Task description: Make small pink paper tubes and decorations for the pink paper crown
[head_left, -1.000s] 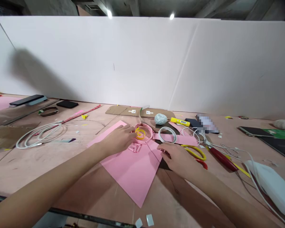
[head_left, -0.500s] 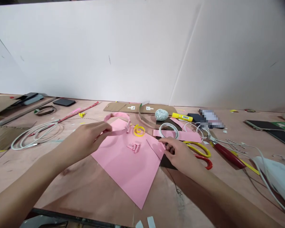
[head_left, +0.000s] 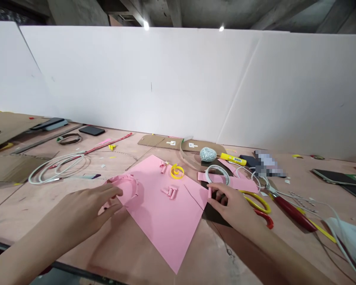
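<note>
A pink paper ring [head_left: 135,187] lies at the left corner of a pink sheet [head_left: 169,221]. My left hand [head_left: 90,208] is at the ring's left side, thumb and fingers apart; the ring rests between them. Between the thumb and fingertips of my right hand [head_left: 230,202] is a small pink paper roll [head_left: 209,192], held over the sheet's right corner. Several more pink rolls [head_left: 171,192] lie mid-sheet, and others [head_left: 163,167] sit near its top beside a yellow paper coil [head_left: 177,171].
Right of the sheet are a tape roll [head_left: 217,174], a patterned stone [head_left: 208,154], a glue stick [head_left: 233,159], yellow-handled scissors [head_left: 259,202] and red-handled pliers [head_left: 295,213]. A white cable [head_left: 55,170] is coiled at left. A white board [head_left: 178,87] stands behind.
My left hand has lowered the pink ring to the sheet's left corner and its fingers have spread. My right hand still pinches the roll. The view has tilted up.
</note>
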Action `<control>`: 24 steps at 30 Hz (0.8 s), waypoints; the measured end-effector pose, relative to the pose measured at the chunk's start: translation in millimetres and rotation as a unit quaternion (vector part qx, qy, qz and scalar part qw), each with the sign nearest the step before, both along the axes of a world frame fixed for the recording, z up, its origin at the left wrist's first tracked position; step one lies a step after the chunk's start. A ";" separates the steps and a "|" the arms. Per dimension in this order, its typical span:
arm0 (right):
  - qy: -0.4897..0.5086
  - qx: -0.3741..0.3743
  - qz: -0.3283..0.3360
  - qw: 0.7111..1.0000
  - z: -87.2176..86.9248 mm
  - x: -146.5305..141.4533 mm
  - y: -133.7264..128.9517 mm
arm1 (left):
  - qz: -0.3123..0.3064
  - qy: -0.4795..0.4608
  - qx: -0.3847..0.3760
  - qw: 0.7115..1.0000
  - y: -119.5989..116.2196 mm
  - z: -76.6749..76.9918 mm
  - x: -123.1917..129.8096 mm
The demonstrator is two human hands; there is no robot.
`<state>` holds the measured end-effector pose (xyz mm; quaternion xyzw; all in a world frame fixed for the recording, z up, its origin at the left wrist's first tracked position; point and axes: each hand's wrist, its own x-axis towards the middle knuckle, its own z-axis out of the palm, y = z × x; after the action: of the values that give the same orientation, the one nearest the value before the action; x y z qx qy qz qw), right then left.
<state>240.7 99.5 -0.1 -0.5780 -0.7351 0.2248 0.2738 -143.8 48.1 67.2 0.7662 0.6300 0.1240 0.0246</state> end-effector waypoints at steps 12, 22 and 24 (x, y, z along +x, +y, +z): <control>-0.017 0.021 0.019 0.999 -8.2 3.4 0.0 | -0.087 0.038 -0.030 0.995 99.6 17.9 60.2; -0.039 0.032 0.012 0.999 -11.9 4.3 4.3 | -0.124 -0.110 -0.068 0.984 160.8 -18.6 81.6; -0.035 0.034 0.018 0.999 -12.0 4.7 5.1 | -0.127 -0.149 -0.062 0.979 147.1 -12.5 81.6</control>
<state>245.3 104.6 -12.1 -0.5629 -0.7616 0.1842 0.2630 -62.2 195.1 54.7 0.8097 0.5235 0.1935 0.1812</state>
